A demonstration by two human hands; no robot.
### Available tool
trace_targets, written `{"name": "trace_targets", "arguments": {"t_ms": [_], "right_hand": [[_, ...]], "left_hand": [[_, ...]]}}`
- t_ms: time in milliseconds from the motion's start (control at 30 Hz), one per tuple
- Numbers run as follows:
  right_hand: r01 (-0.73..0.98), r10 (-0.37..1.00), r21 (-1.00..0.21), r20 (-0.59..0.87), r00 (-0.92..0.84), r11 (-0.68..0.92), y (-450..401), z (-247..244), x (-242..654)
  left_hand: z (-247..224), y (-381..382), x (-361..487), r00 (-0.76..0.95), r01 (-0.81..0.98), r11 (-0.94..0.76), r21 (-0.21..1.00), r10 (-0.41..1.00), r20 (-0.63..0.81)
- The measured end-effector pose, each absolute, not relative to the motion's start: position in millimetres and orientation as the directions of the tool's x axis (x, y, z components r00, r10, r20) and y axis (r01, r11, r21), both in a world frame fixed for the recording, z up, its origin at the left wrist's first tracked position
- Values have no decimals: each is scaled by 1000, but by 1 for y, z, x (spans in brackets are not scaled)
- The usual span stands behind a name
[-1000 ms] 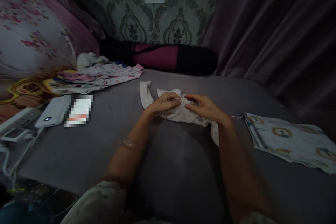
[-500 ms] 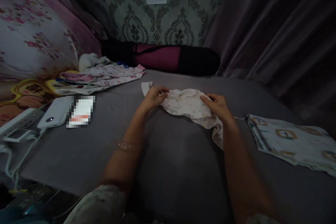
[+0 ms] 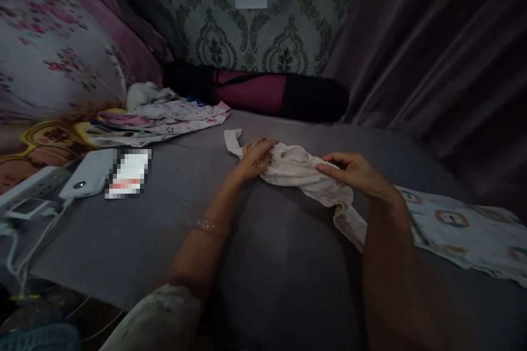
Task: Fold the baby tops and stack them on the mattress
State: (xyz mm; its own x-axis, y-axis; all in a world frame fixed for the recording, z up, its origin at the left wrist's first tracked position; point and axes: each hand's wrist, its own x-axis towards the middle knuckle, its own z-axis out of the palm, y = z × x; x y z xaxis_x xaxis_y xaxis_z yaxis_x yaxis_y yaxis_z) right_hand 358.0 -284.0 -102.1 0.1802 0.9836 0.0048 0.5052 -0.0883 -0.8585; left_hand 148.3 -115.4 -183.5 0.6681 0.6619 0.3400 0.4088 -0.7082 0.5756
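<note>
Left hand (image 3: 256, 159) is resting on the left end of a pale printed garment (image 3: 294, 167); can't tell if its fingers are gripping or just pressing. Right hand (image 3: 357, 173) is pinching the garment's upper right side between thumb and fingers. Garment is lying bunched mid-sheet, one strip trailing toward the near right corner of the gray sheet (image 3: 177, 175). Folded cloth (image 3: 473, 230) is lying toward the right edge, clothes pile (image 3: 173, 118) by the far left corner, long black-and-pink bag (image 3: 251, 92) along the far edge.
</note>
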Motion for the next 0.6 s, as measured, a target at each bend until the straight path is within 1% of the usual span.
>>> {"name": "trace_targets", "arguments": {"t_ms": [100,200,267,367,467,533,600], "right_hand": [[491,992,-867,-31,120,-87,-289,-96,356],[483,993,-870,-53,102,-96,-290,-96,359],[464,990,-878,-63,124,-114,-289,-99,363],[423,975,-894,-60,212,-147,-288,-108,371],[383,959,-909,-54,278,-163,-286,-118,380],[360,957,-918,-64,284,-168,-285,-124,385],[358,964,-916,-92,250,-180,-286,-127,388]], "left_hand": [[-181,-116,149,680,416,-700,580,663,313],[-177,-114,148,689,415,-698,584,660,300],[-174,-112,145,690,394,-701,595,652,313],[-169,-109,140,689,334,-703,628,637,346],[-166,-107,136,654,260,-669,696,653,383],[-165,-106,133,629,218,-637,740,671,393],[-162,-107,131,619,205,-620,758,682,390]]}}
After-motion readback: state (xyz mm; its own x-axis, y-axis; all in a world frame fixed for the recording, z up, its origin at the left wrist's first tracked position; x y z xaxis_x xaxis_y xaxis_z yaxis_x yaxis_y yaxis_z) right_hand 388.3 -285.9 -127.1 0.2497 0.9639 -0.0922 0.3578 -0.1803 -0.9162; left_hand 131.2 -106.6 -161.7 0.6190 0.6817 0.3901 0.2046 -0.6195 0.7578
